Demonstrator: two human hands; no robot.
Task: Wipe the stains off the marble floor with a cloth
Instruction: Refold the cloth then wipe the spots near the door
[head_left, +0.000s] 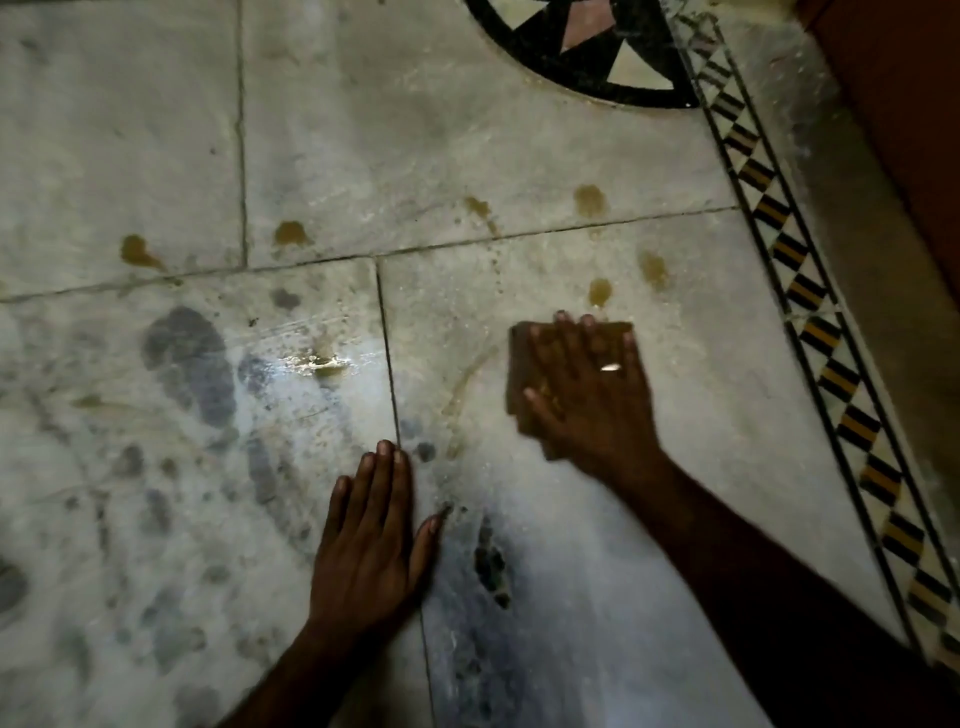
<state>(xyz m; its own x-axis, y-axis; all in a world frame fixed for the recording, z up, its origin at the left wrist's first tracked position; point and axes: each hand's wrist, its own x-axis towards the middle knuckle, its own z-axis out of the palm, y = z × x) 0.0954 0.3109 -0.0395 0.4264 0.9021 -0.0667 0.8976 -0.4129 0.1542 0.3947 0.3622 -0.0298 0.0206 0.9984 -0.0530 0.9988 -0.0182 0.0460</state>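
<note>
My right hand presses flat on a brown folded cloth lying on the white marble floor; the hand is motion-blurred and covers most of the cloth. My left hand rests flat on the floor, fingers together, holding nothing. Several brownish-yellow stains dot the slabs beyond the cloth: one stain just above it, another, a stain, a streaked one, one and one far left. A wet smear glistens left of the cloth.
A patterned black, yellow and white inlay border runs diagonally down the right side. A round black inlay medallion sits at the top. A reddish-brown surface fills the upper right corner. Grey veining marks the left slabs.
</note>
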